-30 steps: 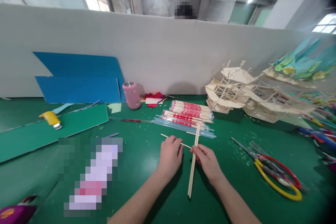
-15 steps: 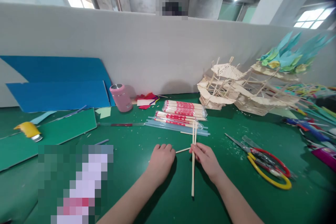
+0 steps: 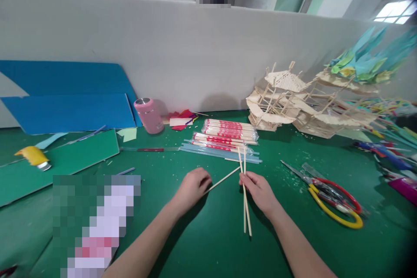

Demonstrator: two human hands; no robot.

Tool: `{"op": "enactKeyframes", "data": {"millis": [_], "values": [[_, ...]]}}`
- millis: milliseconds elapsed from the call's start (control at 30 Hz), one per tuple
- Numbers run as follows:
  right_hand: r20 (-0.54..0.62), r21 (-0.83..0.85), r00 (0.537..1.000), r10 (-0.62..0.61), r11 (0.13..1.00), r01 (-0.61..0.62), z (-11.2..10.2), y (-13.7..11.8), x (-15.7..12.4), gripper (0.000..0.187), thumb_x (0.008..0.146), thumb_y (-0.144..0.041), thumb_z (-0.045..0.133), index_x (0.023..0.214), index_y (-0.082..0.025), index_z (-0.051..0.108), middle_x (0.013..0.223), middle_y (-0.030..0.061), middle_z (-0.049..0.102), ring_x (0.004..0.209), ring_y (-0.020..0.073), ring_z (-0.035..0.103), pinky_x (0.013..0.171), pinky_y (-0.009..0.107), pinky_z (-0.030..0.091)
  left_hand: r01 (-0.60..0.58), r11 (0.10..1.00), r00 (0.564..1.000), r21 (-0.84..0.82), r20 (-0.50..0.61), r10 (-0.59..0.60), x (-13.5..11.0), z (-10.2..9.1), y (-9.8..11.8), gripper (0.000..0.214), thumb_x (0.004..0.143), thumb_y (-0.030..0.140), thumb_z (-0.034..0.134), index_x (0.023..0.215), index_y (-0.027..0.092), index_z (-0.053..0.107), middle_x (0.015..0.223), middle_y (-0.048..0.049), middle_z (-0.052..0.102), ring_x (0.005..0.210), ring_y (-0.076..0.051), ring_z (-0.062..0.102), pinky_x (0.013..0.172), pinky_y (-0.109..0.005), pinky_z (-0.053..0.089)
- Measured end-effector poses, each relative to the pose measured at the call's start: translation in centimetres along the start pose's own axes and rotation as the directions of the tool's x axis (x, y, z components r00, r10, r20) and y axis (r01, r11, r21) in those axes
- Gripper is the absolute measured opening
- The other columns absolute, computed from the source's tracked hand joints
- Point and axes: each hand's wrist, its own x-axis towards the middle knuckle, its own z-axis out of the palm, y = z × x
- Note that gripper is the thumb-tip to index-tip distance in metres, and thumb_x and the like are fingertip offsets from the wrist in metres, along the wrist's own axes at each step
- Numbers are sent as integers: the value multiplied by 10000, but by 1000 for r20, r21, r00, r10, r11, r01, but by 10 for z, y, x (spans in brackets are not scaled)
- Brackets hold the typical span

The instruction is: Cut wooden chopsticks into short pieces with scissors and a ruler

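My left hand (image 3: 193, 186) is closed around one end of a thin wooden chopstick (image 3: 224, 179), which slants up to the right. The far tip of that stick reaches the upper part of two more chopsticks (image 3: 245, 208). Those two stand lengthwise in my right hand (image 3: 259, 187), pinched between thumb and fingers, and cross each other in a narrow X. Just beyond the hands lie plastic-wrapped chopstick packs (image 3: 230, 129) with red print and several flat blue strips (image 3: 211, 151).
Large scissors (image 3: 325, 197) with red and yellow handles lie at right. Behind them stands a wooden stick model (image 3: 286, 100). A pink flask (image 3: 149, 116), blue boards (image 3: 74, 113), a green board (image 3: 87, 152) and a yellow cutter (image 3: 34, 156) occupy the left. A white partition (image 3: 182, 52) rises behind.
My left hand has moved left and slightly up, and more of its chopstick shows, now angled more steeply. The two sticks in my right hand have spread apart at the lower ends.
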Motion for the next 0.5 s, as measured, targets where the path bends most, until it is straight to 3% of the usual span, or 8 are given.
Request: {"op": "enactKeyframes", "data": {"millis": [167,267,400,500], "values": [[0,20,1000,15,1000,-15,3,4,2,354,782,-452,413,577,-182,514,482,-51,351,474,111,345,460,224,252,131,982,966,-139,-206,-158,10,-20,-8,153,763,218,422,733,163,561,694,-14,562,645,-142,507,616,-260,395],[-54,48,998,30,998,-27,-7,2,2,355,776,-460,414,587,-180,523,473,-52,342,460,110,338,446,224,256,145,962,943,-231,-263,-205,17,-22,6,139,759,194,427,810,158,552,759,-28,561,684,-152,501,665,-285,394],[-221,53,975,12,999,0,-52,-27,-2,308,758,-447,464,627,-183,556,490,-43,373,461,108,324,443,232,241,99,921,967,-376,-184,-179,27,0,56,213,797,171,348,880,151,544,909,-85,539,860,-199,486,774,-342,365],[-361,3,928,-94,995,102,-92,-66,-5,281,749,-430,507,627,-186,573,493,-31,401,462,105,322,442,241,230,64,851,998,-522,24,-61,18,36,105,211,784,155,354,873,174,544,983,-115,539,948,-239,469,835,-399,319]]}}
